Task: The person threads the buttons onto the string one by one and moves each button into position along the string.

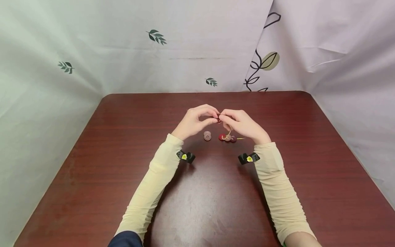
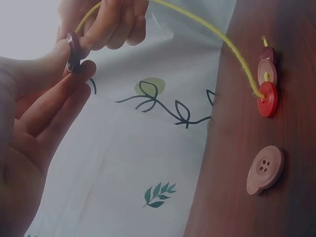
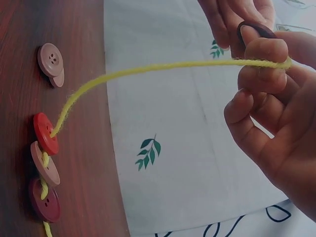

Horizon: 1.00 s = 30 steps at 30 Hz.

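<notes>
My left hand [image 1: 195, 122] pinches a dark maroon button [image 2: 74, 52] on edge above the table, between thumb and fingertips. Close against it, my right hand [image 1: 246, 127] pinches yellow yarn [image 3: 163, 66] at the button; the fingers partly hide the yarn's end. From there the yarn sags down to the table, through a red button [image 3: 46, 134], a pinkish-beige button [image 3: 48, 165] and a maroon button [image 3: 43, 201] lying in a row. Whether yarn passes through the held button cannot be made out.
Left of the threaded row, a pinkish-beige four-hole button [image 2: 266, 165] lies overlapping another similar one on the dark reddish wooden table [image 1: 197, 206]. A short yarn tail [image 1: 240, 138] sticks out at the row's right end. Pale leaf-printed cloth [image 1: 191, 44] hangs behind the table.
</notes>
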Tool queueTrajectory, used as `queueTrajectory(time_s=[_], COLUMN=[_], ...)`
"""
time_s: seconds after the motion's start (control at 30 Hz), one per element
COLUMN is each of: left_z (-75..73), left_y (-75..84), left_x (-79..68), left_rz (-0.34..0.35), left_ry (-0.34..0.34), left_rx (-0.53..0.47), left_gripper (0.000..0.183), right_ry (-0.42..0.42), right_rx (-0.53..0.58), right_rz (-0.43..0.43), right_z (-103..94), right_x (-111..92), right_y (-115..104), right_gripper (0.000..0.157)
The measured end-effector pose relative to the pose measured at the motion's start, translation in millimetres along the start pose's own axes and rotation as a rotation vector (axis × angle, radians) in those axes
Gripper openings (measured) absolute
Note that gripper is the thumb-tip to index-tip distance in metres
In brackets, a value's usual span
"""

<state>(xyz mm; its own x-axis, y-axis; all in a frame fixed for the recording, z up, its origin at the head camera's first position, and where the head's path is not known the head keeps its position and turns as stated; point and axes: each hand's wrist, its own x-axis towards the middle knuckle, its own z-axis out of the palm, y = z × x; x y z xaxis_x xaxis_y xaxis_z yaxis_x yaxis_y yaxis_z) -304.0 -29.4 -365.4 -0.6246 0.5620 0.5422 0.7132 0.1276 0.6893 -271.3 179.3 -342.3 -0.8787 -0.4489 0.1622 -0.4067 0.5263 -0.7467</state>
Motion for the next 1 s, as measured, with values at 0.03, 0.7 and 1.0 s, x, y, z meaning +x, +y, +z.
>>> queueTrajectory(time_s=[0.03,0.7,1.0], left_z=[0.0,-2.1,-4.4], left_y=[-0.2,7.4,2.2], left_x=[0.3,2.8,-1.1], left_rz=[0.011,-0.021,-0.014], left_ry=[0.002,-0.030,-0.023], left_rx=[0.004,0.121,0.137], left_gripper=[0.012,0.006,0.006], right_ry=[0.002,0.017,0.029], right_rx=[-0.002,-0.035,-0.019], right_rz=[-0.001,-0.008,0.016], right_z=[-0.2,-4.1,-1.6], right_x=[0.4,0.3,0.8], right_y=[0.6,3.1,8.8], right_gripper=[0.020,0.019,0.021])
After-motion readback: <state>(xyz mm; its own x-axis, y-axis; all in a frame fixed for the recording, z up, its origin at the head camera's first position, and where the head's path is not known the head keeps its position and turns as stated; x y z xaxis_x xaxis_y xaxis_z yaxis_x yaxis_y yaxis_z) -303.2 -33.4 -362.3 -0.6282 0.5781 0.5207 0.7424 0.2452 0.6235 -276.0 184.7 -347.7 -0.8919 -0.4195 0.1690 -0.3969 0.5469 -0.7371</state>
